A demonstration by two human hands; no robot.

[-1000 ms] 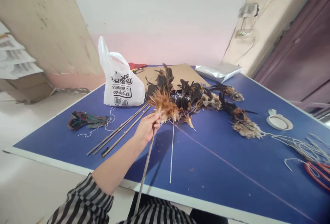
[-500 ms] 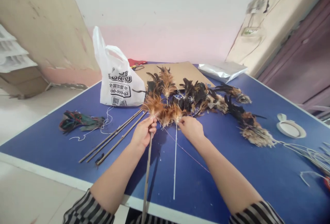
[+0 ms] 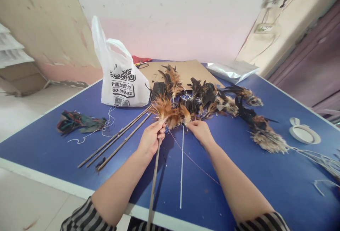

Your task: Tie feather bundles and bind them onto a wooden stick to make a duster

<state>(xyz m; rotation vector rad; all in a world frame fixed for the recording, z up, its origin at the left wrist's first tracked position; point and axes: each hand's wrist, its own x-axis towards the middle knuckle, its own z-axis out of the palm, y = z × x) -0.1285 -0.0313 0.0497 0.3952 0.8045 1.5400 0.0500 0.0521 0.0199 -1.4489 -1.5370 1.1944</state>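
Observation:
My left hand [image 3: 152, 137] is closed around the top of a thin bamboo stick [image 3: 154, 185], which slants down past the table's near edge. Orange-brown feathers [image 3: 162, 107] fan out above its thumb, at the stick's upper end. To the right, my right hand [image 3: 201, 131] has its fingertips pinched together at the base of a light orange feather [image 3: 186, 114] by the pile's near edge. A thin thread [image 3: 191, 158] runs from beside my left hand down to the right, under my right forearm. Behind both hands lies a pile of black and brown feathers [image 3: 196, 103].
Several bamboo sticks [image 3: 119, 137] and a dark green feather bundle [image 3: 79, 122] lie left on the blue table [image 3: 209, 202]. A white plastic bag [image 3: 124, 82] stands behind them. Cardboard [image 3: 191, 68] and a silver packet [image 3: 232, 71] lie at the back. Tape [image 3: 305, 133] lies right, near feather bundles [image 3: 265, 135].
The view has shifted slightly. My left hand still grips the stick, and my right hand stays at the light orange feather, with its fingertips moved only a little.

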